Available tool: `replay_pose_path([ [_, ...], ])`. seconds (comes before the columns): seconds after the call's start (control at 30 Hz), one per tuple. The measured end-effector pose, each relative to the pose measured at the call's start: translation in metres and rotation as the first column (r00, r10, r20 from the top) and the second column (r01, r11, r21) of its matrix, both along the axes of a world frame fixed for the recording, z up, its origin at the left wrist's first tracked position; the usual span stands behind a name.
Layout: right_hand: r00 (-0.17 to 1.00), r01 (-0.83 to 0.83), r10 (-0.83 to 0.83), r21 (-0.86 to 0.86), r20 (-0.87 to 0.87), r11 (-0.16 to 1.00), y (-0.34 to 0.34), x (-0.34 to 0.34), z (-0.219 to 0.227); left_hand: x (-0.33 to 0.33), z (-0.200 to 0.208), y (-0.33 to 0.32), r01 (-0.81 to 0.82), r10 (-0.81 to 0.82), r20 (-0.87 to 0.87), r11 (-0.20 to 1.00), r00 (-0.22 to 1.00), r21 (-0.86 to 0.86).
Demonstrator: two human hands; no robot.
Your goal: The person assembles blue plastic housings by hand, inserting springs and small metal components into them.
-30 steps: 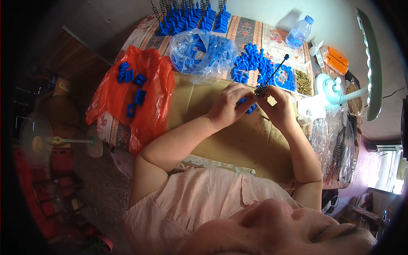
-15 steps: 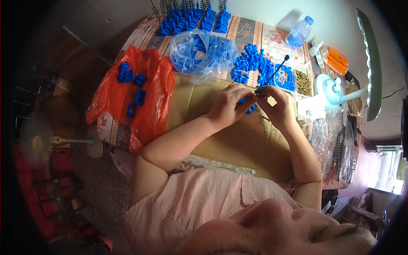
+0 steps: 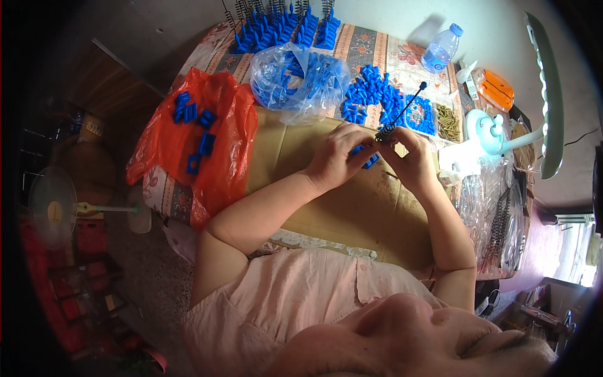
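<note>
Both hands meet above the brown cardboard [image 3: 314,207]. Between their fingertips stands a black coil spring [image 3: 384,131] with a thin dark rod [image 3: 408,103] through it, tilted up to the right and ending in a small dark knob. My right hand [image 3: 411,160] pinches the spring's lower end with thumb and forefinger. My left hand [image 3: 339,157] is closed at the same spot, its fingertips on a blue plastic piece [image 3: 370,161] that shows just below them. Exactly how the piece and the spring join is hidden by the fingers.
Several blue blocks [image 3: 206,144] lie on a red plastic bag [image 3: 232,169] at left. Behind are a clear bag of blue parts [image 3: 301,81], loose blue pieces [image 3: 377,88], brass-coloured pins [image 3: 448,122] and blue racks with springs [image 3: 270,34]. A lit lamp [image 3: 496,135] stands at right.
</note>
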State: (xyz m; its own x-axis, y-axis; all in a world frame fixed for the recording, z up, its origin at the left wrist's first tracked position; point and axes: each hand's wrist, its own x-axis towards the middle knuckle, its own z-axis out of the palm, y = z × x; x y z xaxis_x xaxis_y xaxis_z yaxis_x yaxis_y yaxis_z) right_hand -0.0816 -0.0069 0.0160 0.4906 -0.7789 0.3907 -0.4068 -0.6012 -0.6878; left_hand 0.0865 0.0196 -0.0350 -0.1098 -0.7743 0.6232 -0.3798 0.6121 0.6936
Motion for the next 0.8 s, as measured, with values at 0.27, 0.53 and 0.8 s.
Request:
replay_pose_path([
  [0.27, 1.000, -0.001, 0.001, -0.004, -0.004, 1.000, 0.0005, 0.0001, 0.0013, 0.0001, 0.0027, 0.0014, 0.001, -0.001, 0.003, 1.000, 1.000, 0.006],
  [0.53, 1.000, 0.009, -0.009, 0.015, -0.017, 1.000, 0.0011, -0.0003, 0.0014, 0.0009, 0.0009, 0.0010, 0.005, -0.005, 0.022, 1.000, 1.000, -0.004],
  [0.8, 1.000, 0.007, -0.007, 0.004, -0.017, 1.000, 0.0007, -0.0007, 0.0004, 0.0003, 0.0021, 0.0010, 0.005, -0.005, 0.001, 1.000, 1.000, 0.000],
])
